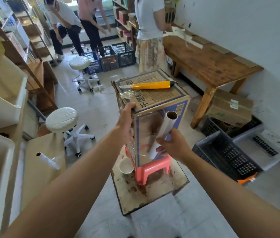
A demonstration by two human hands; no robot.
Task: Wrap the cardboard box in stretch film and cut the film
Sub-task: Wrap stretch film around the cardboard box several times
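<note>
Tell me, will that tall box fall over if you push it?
Probably, yes. The cardboard box stands tall and narrow on a small pink stool, so a shove up high could tip it. The left hand steadies its top corner, and the yellow knife lying on top might slide off.

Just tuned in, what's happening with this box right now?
A person is wrapping a tall brown cardboard box standing on a pink plastic stool. The left hand steadies the box's top corner, and the right hand holds a roll of clear stretch film against its side. A yellow utility knife lies on top, unused.
</note>
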